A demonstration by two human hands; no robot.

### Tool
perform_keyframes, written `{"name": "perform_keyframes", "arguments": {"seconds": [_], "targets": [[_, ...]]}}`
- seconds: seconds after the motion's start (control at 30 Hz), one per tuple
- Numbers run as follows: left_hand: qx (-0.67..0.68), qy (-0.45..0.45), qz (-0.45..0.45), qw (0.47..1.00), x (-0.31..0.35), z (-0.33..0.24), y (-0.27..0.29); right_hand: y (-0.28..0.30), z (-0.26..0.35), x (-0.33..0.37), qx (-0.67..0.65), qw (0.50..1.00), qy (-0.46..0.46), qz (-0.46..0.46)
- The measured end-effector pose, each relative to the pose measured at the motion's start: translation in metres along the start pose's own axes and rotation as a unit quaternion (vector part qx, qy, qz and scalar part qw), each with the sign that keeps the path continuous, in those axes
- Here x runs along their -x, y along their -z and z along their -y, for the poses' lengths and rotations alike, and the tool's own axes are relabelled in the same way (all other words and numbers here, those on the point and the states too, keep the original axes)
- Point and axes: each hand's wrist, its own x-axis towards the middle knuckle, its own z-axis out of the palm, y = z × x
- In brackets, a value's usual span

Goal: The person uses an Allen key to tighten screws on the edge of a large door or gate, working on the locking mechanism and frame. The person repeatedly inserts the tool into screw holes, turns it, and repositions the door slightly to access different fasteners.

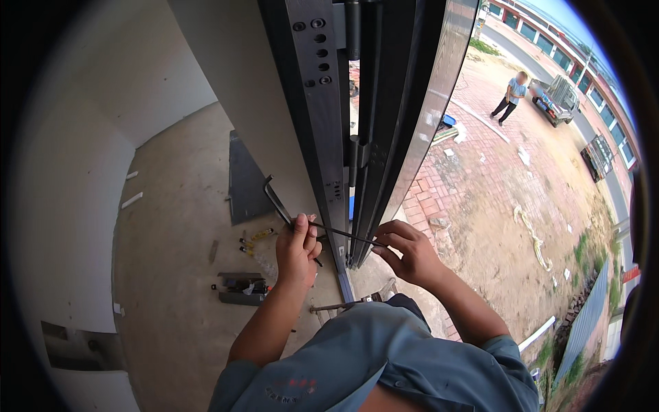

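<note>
My left hand (295,253) is closed around a bent black hex key (276,201), whose short end sticks up past the thumb. A longer, thinner dark rod (344,234), which looks like another hex key, runs from this hand across the door edge. At the rod's far end the fingers of my right hand (410,253) are pinched. Just beyond both hands stands a tall dark metal door edge plate (321,103) with screws and holes. Beside it is a dark hinge (354,152) on the frame.
Left, indoors, a dark flat panel (246,178), an open tool case (244,288) and yellow-handled tools (261,234) lie on the floor. A stepladder top (336,309) is below me. Outdoors on the right are brick paving (473,147), a person (511,96) and parked vehicles (557,99).
</note>
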Motion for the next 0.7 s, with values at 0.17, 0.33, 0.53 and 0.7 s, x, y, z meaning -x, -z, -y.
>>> {"name": "perform_keyframes", "arguments": {"seconds": [0.17, 0.33, 0.53, 0.7], "targets": [[0.029, 0.032, 0.025, 0.999, -0.008, -0.014, -0.006, 0.039, 0.012, -0.029, 0.121, 0.985, 0.117, 0.019], [0.001, 0.012, 0.036, 0.999, 0.002, -0.020, -0.018, 0.094, 0.038, -0.075, 0.191, 0.964, 0.162, -0.090], [-0.035, 0.045, 0.004, 0.998, 0.006, 0.017, 0.033, 0.141, 0.056, -0.142, 0.338, 0.887, 0.242, -0.200], [-0.050, 0.079, -0.107, 0.990, 0.010, 0.039, 0.093, 0.147, 0.043, -0.170, 0.398, 0.850, 0.292, -0.183]]}}
